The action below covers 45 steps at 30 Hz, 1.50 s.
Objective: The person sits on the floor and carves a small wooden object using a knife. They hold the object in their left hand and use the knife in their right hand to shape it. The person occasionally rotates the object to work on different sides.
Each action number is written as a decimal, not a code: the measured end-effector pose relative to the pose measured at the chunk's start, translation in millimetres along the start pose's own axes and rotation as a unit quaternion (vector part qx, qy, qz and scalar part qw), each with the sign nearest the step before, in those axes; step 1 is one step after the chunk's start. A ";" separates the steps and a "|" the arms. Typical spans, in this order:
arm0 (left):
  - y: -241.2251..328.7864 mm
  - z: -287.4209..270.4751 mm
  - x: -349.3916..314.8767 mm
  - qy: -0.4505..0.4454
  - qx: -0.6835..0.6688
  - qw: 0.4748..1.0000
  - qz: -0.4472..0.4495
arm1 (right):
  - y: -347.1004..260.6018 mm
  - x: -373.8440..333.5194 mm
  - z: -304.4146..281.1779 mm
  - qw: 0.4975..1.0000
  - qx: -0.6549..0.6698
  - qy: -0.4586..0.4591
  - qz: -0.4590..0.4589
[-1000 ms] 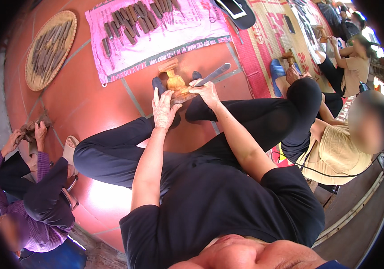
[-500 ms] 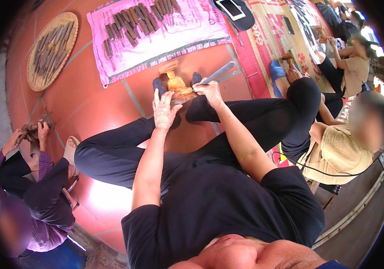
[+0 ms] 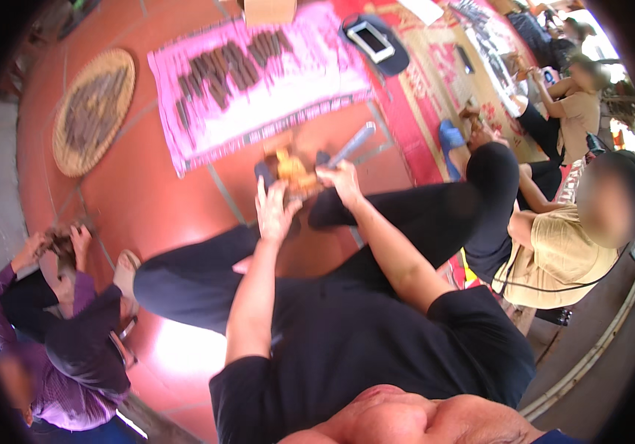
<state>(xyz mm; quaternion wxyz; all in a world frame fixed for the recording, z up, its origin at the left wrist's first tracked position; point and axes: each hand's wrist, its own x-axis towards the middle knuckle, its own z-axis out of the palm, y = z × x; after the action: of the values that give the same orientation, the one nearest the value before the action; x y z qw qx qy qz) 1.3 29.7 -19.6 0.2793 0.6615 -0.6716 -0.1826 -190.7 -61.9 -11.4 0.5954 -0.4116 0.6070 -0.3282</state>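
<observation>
A small yellow wooden carving of a seated figure (image 3: 295, 172) stands on the floor between my feet, slightly blurred. My left hand (image 3: 275, 212) lies at its near left side with fingers stretched out and apart, the fingertips at its base. On the carving's right, my right hand (image 3: 341, 182) is closed around a long, flat grey carving tool (image 3: 355, 142). The tool's broad end sticks out up and to the right. Its working tip by the carving is too blurred to make out.
Several wood-handled tools (image 3: 265, 49) lie on a pink cloth (image 3: 317, 78) ahead. A round woven tray (image 3: 62, 159) holds more at the left. A cap (image 3: 395, 59) with a phone (image 3: 371, 41) rests near a red mat (image 3: 413, 140). People sit close on both sides.
The view has tilted, so the cloth, tray and carving appear lower. A cardboard box now shows at the top edge. Both hands stay at the carving, the tool still in the right one.
</observation>
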 end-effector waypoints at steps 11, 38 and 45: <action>12.0 -2.6 8.7 -0.061 -0.007 0.997 -0.038 | 11.6 4.8 -4.4 0.995 0.092 0.015 -0.018; 11.9 -4.8 6.4 -0.057 -0.010 0.997 -0.045 | 4.6 0.8 2.5 0.986 0.134 0.094 0.023; 14.7 -3.0 7.8 -0.057 -0.005 0.998 -0.039 | 16.3 1.4 16.8 0.997 0.032 0.047 -0.058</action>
<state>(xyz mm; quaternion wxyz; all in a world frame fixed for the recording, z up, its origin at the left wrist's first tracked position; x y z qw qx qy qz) -8.2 23.2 -7.2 0.2366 0.6742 -0.6593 -0.2342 -175.8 -54.3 -27.8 0.5589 -0.4105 0.5990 -0.4005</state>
